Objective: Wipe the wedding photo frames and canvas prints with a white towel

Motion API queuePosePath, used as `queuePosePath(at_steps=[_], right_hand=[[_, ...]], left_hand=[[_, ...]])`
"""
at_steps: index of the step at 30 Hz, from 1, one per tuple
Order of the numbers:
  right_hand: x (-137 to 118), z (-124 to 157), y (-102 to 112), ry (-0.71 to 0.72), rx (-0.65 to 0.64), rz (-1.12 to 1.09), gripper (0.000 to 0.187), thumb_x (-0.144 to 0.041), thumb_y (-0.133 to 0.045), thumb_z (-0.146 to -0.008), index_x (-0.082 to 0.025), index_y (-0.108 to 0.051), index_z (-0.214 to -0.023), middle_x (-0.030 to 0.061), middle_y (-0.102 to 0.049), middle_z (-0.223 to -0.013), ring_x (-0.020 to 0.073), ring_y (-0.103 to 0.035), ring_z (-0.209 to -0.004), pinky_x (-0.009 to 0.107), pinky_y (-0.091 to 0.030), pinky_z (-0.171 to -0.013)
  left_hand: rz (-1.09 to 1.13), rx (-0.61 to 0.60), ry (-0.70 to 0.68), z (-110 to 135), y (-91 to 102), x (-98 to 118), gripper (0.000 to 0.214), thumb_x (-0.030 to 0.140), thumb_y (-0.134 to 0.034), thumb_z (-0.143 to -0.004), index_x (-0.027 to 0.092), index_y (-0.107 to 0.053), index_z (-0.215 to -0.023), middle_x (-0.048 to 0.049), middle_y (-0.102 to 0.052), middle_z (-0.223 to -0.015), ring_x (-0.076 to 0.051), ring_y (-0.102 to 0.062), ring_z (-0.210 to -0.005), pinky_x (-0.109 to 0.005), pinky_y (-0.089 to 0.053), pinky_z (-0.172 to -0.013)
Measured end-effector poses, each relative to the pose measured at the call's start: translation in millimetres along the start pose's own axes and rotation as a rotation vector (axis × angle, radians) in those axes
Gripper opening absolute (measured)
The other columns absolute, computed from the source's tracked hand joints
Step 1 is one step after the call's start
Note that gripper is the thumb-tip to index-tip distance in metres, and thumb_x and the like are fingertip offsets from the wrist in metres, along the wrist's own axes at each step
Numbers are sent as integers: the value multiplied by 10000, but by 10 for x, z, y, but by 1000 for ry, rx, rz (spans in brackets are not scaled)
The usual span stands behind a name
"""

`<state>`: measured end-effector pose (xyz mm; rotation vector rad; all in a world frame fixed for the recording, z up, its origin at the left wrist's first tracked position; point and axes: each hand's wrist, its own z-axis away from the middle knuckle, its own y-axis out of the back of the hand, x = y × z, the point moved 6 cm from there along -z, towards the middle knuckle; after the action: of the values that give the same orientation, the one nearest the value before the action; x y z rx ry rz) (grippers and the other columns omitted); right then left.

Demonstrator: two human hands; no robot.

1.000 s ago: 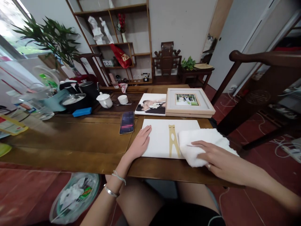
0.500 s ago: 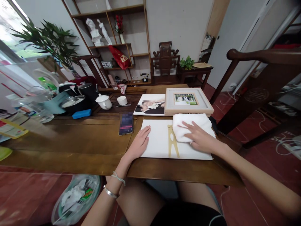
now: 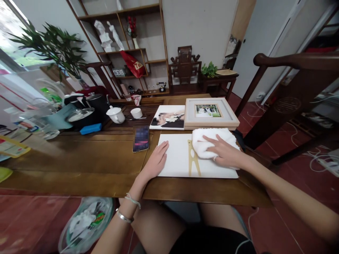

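A white panel (image 3: 173, 160), likely the back of a picture frame or canvas, lies near the table's front edge. A gold A-shaped stand piece (image 3: 194, 164) runs down its middle. My left hand (image 3: 158, 158) is open, lying flat on the panel's left edge with the fingers stretched out. My right hand (image 3: 222, 150) holds a bunched white towel (image 3: 202, 148) against the panel's right half, two fingers apart on top and the others bent at its near edge. The towel covers part of the stand piece's right side.
Behind the panel lie a photo print (image 3: 169, 118) and a framed photo (image 3: 229, 113). A phone (image 3: 141, 138) is to the left. Further left stand a white cup (image 3: 136, 113), a lidded teacup (image 3: 116, 115) and a blue block (image 3: 90, 128). A wooden chair (image 3: 287, 102) borders the right side.
My right hand and the towel have shifted slightly left over the panel. My left hand stays on the panel's left edge. The whole view has shifted a little.
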<state>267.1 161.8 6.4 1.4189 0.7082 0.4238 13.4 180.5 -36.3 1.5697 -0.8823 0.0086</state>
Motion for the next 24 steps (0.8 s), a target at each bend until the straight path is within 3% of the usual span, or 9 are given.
queuePosePath(at_steps=[3, 5, 12, 15, 18, 22, 24], right_hand=[[117, -155, 16, -46, 3, 0, 461, -115, -463, -701, -136, -634, -1129, 188, -318, -1500, 282, -139, -1428, 597, -126, -1113], [76, -117, 7, -60, -4, -1, 461, -117, -464, -702, -143, -636, -1129, 179, -318, -1504, 278, -138, -1429, 583, -140, -1118], [-500, 559, -31, 27, -54, -77, 472, -78, -492, -623, -258, -700, -1006, 0, -333, -1513, 277, -141, -1431, 535, -146, -1156], [-535, 656, -32, 2, -74, -75, 455, -81, -509, -584, -266, -712, -947, 21, -398, -1477, 282, -214, -1413, 524, -171, -1154], [-355, 470, -9, 0, -52, -49, 417, -89, -514, -601, -224, -701, -948, 72, -395, -1479, 290, -212, -1413, 544, -173, -1140], [-5, 40, 44, 9, -1, -11, 433, -108, -496, -641, -178, -666, -1033, 83, -244, -1551, 324, -112, -1431, 557, -253, -1082], [138, -122, 54, -40, -6, 9, 495, -109, -462, -660, -166, -632, -1122, 115, -293, -1530, 335, -154, -1421, 564, -287, -1048]], left_hand=[[6, 15, -11, 1, 7, -1, 479, 250, -304, -955, 155, -394, -1416, -121, -368, -1506, -233, -300, -1416, -494, -208, -1178], [4, 18, -11, 3, 5, -3, 482, 257, -304, -956, 147, -393, -1417, -126, -365, -1507, -234, -301, -1415, -486, -211, -1179], [-4, 20, -13, 7, -14, -16, 483, 247, -308, -957, 166, -378, -1428, -115, -368, -1507, -232, -302, -1414, -493, -209, -1177], [-11, 21, -16, 8, -18, -17, 486, 248, -296, -959, 157, -373, -1430, -119, -357, -1512, -232, -295, -1417, -493, -205, -1178], [-13, 22, -6, 8, -15, -17, 486, 254, -293, -958, 146, -383, -1423, -124, -359, -1511, -231, -294, -1418, -488, -201, -1181], [1, 19, -13, 7, -9, -8, 478, 248, -300, -958, 174, -386, -1422, -106, -367, -1509, -222, -297, -1418, -484, -208, -1180], [3, 17, -19, 7, -7, -8, 477, 250, -302, -959, 178, -383, -1424, -102, -365, -1511, -220, -294, -1419, -484, -205, -1180]])
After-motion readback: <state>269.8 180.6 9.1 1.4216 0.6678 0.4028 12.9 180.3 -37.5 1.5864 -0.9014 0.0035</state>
